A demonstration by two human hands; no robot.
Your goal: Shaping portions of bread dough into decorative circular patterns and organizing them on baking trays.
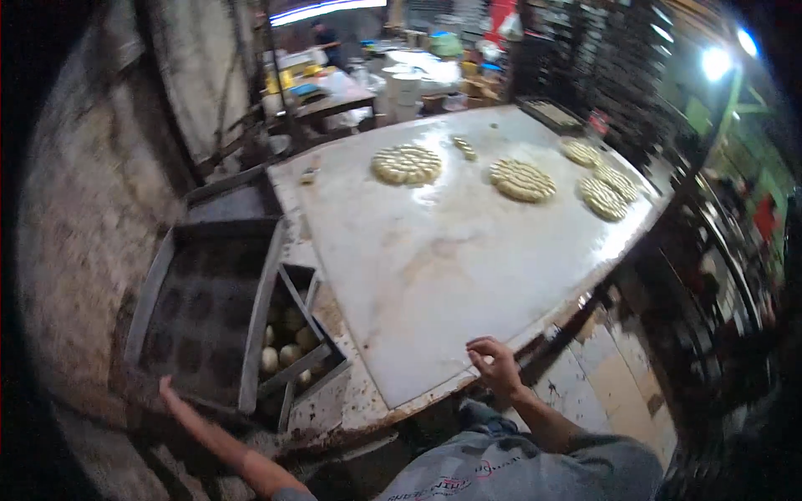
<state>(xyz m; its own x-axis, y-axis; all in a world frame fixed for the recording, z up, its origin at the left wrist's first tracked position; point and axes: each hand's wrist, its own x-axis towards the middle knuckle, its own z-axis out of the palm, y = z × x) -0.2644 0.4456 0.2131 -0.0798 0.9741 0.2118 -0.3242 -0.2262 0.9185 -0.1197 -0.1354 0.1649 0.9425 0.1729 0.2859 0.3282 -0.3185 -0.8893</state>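
Left forearm (224, 438) slanting outward, left hand (167, 392) by the near-left corner of a dark metal tray (262, 321), grip impossible to tell, pale dough balls (290, 355) beside it, right hand (494, 363) over the white tabletop's near edge, fingers curled, narrow gap to the thumb

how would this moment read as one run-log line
left hand: by grey rectangular metal tray, grip unclear | right hand: apparently empty, near white flat tabletop edge | round pale ridged dough pieces: on tabletop

A bakery workshop: 5 dough rounds (406, 164) on a broad table (434, 284), metal trays (262, 321) alongside
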